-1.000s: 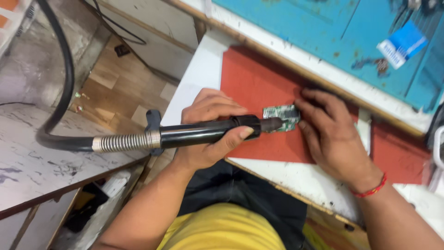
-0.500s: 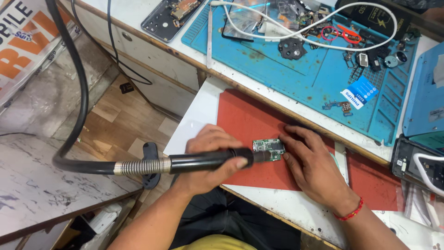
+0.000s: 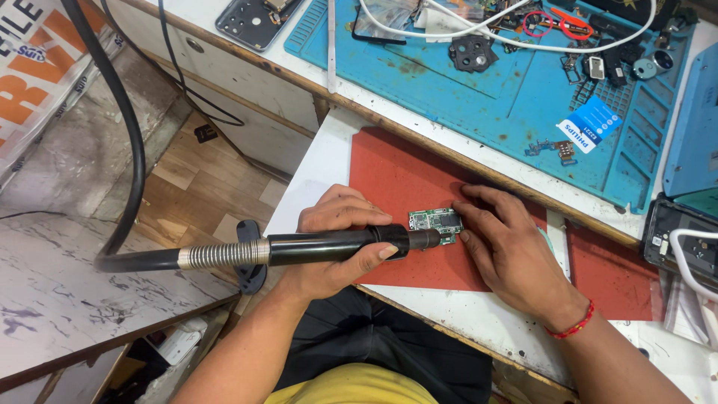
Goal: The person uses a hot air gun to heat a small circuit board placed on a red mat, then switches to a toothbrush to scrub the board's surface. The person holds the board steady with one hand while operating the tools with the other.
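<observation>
I am looking down at my own two hands over a small white work shelf (image 3: pixel 314 176) covered by a red mat (image 3: pixel 396 176). My left hand (image 3: pixel 336 243) is closed around the black handle of a hot-air tool (image 3: pixel 336 247), thumb pressed along its side; a metal spring collar and thick black hose (image 3: pixel 127 150) run off to the left and curve up out of view. The tool's nozzle points right and sits just above the near edge of a small green circuit board (image 3: pixel 435 221), which lies flat on the red mat, near the middle of it.

My right hand (image 3: pixel 508 251) lies palm down on the mat, fingers (image 3: pixel 479 217) spread and loosely curled, the fingertips touching the board's right side and holding it steady. It grips nothing. A red thread bracelet (image 3: pixel 572 328) circles that wrist.

Beyond the mat, a blue work mat (image 3: pixel 479 97) on the bench holds scattered small parts, a white cable (image 3: pixel 449 30), and a blue card (image 3: pixel 587 126). A dark phone frame (image 3: pixel 254 19) lies at its left.

As I judge it, the heating is underway: the nozzle is at the board and the board is pinned. No part appears lifted off the board, and no tweezers are in either hand, so any removal or reseating seems not yet done.
</observation>
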